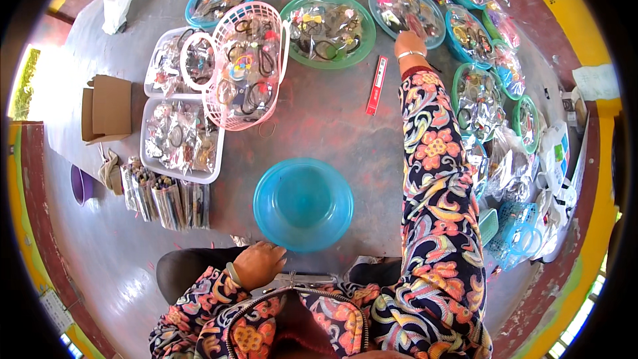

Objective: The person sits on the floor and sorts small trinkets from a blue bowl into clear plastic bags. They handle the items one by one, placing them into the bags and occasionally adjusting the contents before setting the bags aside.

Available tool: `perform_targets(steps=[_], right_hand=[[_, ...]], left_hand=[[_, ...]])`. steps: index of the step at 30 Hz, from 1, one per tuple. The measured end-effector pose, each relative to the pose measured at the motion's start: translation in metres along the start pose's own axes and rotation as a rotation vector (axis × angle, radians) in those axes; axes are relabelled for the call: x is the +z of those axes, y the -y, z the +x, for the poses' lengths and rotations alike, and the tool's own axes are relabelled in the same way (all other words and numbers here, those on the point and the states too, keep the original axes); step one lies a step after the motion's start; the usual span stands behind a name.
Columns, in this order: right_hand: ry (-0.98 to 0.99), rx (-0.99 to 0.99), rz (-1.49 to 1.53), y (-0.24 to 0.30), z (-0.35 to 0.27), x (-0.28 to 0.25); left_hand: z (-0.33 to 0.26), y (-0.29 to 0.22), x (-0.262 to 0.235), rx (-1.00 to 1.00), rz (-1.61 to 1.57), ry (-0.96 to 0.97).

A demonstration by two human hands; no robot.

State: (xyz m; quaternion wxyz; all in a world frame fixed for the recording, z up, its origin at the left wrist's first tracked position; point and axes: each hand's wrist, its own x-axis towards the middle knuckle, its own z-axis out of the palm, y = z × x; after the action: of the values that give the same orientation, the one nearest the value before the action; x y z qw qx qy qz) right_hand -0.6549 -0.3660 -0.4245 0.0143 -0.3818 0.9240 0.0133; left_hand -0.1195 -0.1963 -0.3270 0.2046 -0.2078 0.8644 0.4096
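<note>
Close by the person's lap, the left hand (258, 262) rests with loose fingers holding nothing, just beside the empty round blue plastic bowl (303, 203). Far out, the right hand (410, 44) reaches to the round blue plastic tray of bagged hair things (405, 10); I cannot tell if its grip has closed. It looks like picking; next comes pinching one bag. Beside that wrist lies one red flat stick (377, 85). Farther left are one pink plastic basket (247, 66) and two white trays (181, 134).

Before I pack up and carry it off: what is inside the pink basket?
The pink basket holds clear packets of hair ties and small hair ornaments, dark loops and a few coloured pieces. They are piled, so the lower packets and the basket's bottom are covered. Neither hand touches it.
</note>
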Motion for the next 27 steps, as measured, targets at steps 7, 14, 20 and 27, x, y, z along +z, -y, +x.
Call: perform_targets(steps=[7,14,20,27], right_hand=[[0.124,-0.170,-0.203,-0.016,-0.059,0.001],[0.168,-0.230,-0.234,-0.033,-0.150,-0.014],[0.167,-0.274,-0.232,-0.036,-0.233,-0.008],[0.253,-0.292,-0.190,-0.033,-0.344,-0.014]], left_hand=[[-0.006,-0.012,0.002,0.083,0.010,-0.040],[-0.020,-0.022,0.030,0.160,0.071,-0.071],[-0.045,-0.019,0.049,0.151,0.156,-0.046],[-0.042,-0.007,0.055,0.085,0.154,-0.091]])
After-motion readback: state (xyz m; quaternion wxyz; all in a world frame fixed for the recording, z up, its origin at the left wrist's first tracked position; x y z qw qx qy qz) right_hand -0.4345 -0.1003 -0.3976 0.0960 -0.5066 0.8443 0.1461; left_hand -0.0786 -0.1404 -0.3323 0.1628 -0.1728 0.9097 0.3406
